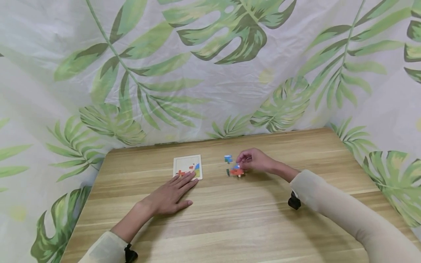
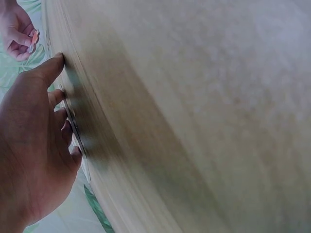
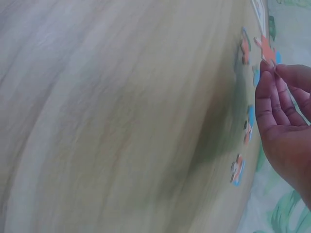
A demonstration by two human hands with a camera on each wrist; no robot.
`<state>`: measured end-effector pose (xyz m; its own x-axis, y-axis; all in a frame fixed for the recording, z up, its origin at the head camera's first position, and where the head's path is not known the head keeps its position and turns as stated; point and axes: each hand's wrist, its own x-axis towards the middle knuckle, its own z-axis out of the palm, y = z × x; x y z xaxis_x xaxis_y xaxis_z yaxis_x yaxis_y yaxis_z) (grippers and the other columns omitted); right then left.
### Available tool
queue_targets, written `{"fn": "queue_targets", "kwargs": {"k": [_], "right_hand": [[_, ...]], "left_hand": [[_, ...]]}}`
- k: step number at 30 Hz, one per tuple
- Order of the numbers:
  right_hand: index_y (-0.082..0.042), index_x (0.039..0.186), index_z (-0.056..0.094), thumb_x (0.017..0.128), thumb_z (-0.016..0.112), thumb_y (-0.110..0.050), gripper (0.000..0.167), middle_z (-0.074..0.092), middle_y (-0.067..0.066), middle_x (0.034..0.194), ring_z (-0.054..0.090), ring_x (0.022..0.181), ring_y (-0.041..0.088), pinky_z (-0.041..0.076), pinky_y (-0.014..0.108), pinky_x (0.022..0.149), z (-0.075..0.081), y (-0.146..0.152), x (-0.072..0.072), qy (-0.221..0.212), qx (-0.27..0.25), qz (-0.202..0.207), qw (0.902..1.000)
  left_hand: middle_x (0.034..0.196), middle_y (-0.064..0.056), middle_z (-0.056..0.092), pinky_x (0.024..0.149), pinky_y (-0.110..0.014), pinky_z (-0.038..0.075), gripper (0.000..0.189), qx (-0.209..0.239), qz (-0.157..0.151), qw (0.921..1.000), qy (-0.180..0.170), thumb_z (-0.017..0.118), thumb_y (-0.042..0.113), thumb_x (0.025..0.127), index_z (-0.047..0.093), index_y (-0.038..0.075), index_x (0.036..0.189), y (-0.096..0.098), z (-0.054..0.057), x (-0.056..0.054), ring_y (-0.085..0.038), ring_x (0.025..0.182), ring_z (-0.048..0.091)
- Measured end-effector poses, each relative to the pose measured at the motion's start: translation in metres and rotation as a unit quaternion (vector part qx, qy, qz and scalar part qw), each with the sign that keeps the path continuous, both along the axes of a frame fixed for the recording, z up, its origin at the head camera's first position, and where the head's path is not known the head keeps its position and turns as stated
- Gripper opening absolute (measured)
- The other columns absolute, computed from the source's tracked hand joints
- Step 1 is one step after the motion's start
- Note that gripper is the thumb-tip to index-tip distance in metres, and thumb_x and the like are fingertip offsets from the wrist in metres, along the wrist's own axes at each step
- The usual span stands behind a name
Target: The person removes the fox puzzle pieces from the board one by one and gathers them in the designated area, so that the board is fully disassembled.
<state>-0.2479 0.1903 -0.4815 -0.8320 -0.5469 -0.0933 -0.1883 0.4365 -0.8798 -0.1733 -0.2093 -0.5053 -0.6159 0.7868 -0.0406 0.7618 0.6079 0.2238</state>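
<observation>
My left hand (image 1: 167, 195) lies flat with fingers spread. Its fingertips rest on the lower part of a white-framed puzzle board (image 1: 177, 162), which has some coloured pieces fitted along its bottom and right side. Over to the right, my right hand (image 1: 255, 160) pinches an orange and blue puzzle piece (image 3: 267, 50) between thumb and fingertips, just above the table. A blue loose puzzle piece (image 1: 228, 159) lies beside that hand. In the right wrist view, more loose pieces lie on the table, among them an orange one (image 3: 245, 48) and a blue-edged one (image 3: 237, 170).
The wood-grain table (image 1: 210, 226) extends in front of both arms. A leaf-patterned cloth (image 1: 158, 73) hangs behind its far edge and at the sides. Black wrist devices (image 1: 294, 201) sit under both sleeves.
</observation>
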Motion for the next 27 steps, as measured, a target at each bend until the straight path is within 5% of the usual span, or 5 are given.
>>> {"fn": "queue_targets", "kwargs": {"k": [12,27], "right_hand": [[0.004,0.111,0.073,0.099,0.07,0.001,0.013,0.075,0.012,0.104,0.072,0.091,0.018,0.062,0.028,0.074,-0.009,0.02,0.004,-0.012,0.01,-0.019,0.9997],[0.001,0.108,0.075,0.098,0.07,0.003,0.011,0.075,0.007,0.091,0.064,0.073,0.013,0.054,0.023,0.064,-0.014,0.027,0.004,0.035,0.057,-0.04,0.997]], "left_hand": [[0.176,-0.014,0.02,0.129,-0.059,0.024,0.073,-0.02,0.005,0.9998,-0.005,0.054,0.047,0.109,0.031,0.009,0.168,0.001,0.0,0.0,-0.032,0.162,0.022],[0.176,-0.016,0.02,0.128,-0.059,0.024,0.073,-0.016,0.008,0.9998,0.001,0.055,0.046,0.109,0.032,0.009,0.167,0.001,-0.003,0.001,-0.033,0.161,0.023]]}}
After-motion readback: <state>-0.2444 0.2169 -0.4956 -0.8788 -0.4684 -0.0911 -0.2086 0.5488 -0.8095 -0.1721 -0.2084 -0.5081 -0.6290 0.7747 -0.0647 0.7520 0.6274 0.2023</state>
